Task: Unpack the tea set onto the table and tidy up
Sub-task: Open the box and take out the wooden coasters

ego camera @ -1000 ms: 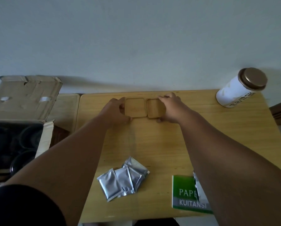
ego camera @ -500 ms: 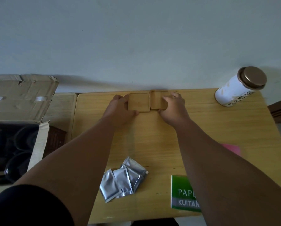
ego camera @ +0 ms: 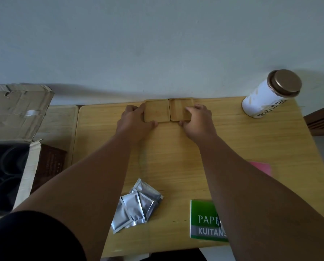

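From the head view I see two square wooden coasters side by side, touching, at the far edge of the light wooden table, against the wall; my left hand grips the left coaster at its edge; my right hand grips the right coaster, fingertips on top; silver foil sachets lie nearer me.

two square, rimmed light-wood coasters lie flat, side by side and touching, at the far edge of the tabletop by the wall: the left coaster and the right coaster, partly covered.
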